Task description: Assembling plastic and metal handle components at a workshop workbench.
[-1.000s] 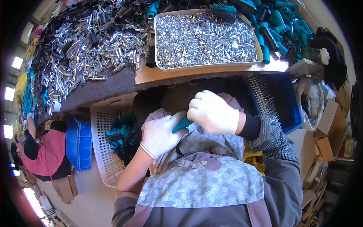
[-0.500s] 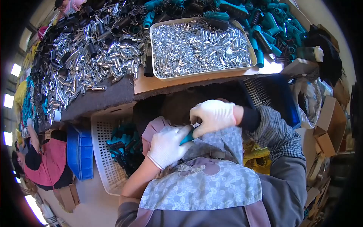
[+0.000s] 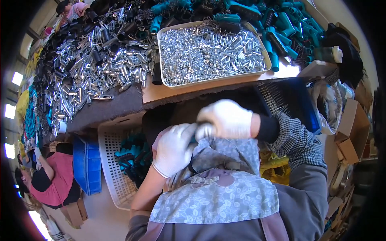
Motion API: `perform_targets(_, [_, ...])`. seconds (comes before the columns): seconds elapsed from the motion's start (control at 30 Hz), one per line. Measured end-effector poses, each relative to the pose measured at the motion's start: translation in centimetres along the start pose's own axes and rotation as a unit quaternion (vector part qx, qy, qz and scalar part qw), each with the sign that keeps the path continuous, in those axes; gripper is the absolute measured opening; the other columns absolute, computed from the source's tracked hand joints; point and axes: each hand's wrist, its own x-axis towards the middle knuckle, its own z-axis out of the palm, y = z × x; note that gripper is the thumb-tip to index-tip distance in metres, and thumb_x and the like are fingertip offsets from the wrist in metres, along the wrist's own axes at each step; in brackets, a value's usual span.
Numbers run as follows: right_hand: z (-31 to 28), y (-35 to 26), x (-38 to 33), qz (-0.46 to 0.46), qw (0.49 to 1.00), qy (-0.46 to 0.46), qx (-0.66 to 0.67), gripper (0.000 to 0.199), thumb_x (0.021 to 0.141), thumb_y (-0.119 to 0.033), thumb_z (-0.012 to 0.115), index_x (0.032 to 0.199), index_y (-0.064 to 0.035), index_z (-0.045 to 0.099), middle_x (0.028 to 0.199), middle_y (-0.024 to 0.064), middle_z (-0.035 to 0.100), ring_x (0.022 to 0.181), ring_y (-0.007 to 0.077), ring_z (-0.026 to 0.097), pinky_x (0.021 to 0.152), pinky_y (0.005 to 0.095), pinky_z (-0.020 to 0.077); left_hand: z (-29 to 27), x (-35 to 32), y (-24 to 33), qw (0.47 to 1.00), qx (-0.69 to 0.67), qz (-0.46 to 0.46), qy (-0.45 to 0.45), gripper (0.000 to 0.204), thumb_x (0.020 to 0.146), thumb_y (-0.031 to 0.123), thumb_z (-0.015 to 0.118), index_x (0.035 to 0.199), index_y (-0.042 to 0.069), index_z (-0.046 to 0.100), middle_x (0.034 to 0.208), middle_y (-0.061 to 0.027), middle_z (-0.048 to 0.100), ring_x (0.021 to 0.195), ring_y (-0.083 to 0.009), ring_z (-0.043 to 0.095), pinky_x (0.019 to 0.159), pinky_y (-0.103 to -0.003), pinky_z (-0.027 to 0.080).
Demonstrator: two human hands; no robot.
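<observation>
Both hands gloved in white, held together below the tray (image 3: pixel 163 52), over the person's lap. Left hand (image 3: pixel 173 150) has its fingers closed round a teal handle (image 3: pixel 194 140), only a sliver of it showing past the glove. Right hand (image 3: pixel 230 119) has its fingers closed on a small shiny metal piece (image 3: pixel 205 130) at the handle's end, the two parts touching.

Risk, as a judgement: the metal piece is small and gloves are slick, so it could slip out and drop into the lap or onto the floor. The joint is mostly hidden by the fingers, so a crooked fit is possible too.

Containers: the tray, on the surface, is full of small silver metal parts. Left of the tray, a loose pile (image 3: pixel 92 68) of larger silver and black parts lies straight on the surface. Above and right of the tray, a heap of teal handles (image 3: pixel 289 28). Below-left of the tray, under the surface edge, a white basket (image 3: pixel 110 168) holds teal and dark pieces. Left of that, a blue bin (image 3: pixel 86 164), contents not visible. Right of the tray, a dark blue crate (image 3: pixel 299 100), contents unclear.
</observation>
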Motion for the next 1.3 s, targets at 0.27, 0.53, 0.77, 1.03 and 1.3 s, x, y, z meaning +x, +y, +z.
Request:
perform_targets(0.27, [-5.9,6.5,5.9,0.129,0.940,0.243,-0.202,0.018,0.085,-0.023,0.069,0.095,-0.0071,0.070,0.088,0.0167,0.069,0.089,0.0374,0.068,0.077,0.0477,0.0534,-0.7,0.3,1.4,0.987,-0.115,-0.099,0.056,0.045,0.072,0.018,0.084,0.113,0.007,0.069,0.094,-0.0148,0.070,0.083,-0.0347,0.069,0.073,-0.040,0.055])
perform_targets(0.53, [-7.4,8.3,5.5,0.036,0.934,0.350,-0.058,0.017,0.088,-0.021,0.067,0.096,-0.0089,0.076,0.090,0.0133,0.073,0.084,0.0308,0.071,0.075,0.0392,0.0549,-1.3,0.1,1.0,0.987,-0.102,-0.105,0.058,0.047,0.072,0.018,0.084,0.116,0.008,0.069,0.096,-0.0146,0.070,0.087,-0.0338,0.070,0.075,-0.040,0.055])
perform_targets(0.77, [-5.4,-0.2,3.2,0.135,0.945,0.093,0.283,0.018,0.088,-0.013,0.071,0.098,0.0006,0.075,0.081,0.0045,0.073,0.067,0.0094,0.066,0.062,0.0261,0.0543,-1.7,0.3,0.4,0.994,0.016,-0.062,0.090,0.074,0.066,0.020,0.087,0.134,0.008,0.060,0.089,-0.0142,0.068,0.079,-0.0326,0.068,0.069,-0.043,0.054])
perform_targets(1.03, [-0.3,-1.0,1.6,-0.034,0.995,0.089,0.041,0.021,0.086,-0.027,0.068,0.085,-0.0067,0.073,0.081,0.0148,0.068,0.078,0.0336,0.068,0.074,0.0429,0.0537,-1.0,0.5,0.8,0.995,0.033,-0.072,0.067,0.094,0.063,0.021,0.089,0.147,0.008,0.049,0.078,-0.0148,0.065,0.070,-0.0332,0.065,0.063,-0.044,0.053])
perform_targets(1.3, [1.4,-1.0,-0.7,-0.119,0.985,0.093,-0.086,0.039,0.081,-0.023,0.075,0.114,-0.0078,0.061,0.097,0.0097,0.062,0.091,0.0306,0.065,0.079,0.0420,0.0515,-0.7,0.0,0.6,0.994,0.025,-0.059,0.085,0.092,0.065,0.022,0.089,0.147,0.008,0.048,0.082,-0.0156,0.067,0.073,-0.0340,0.068,0.066,-0.044,0.054])
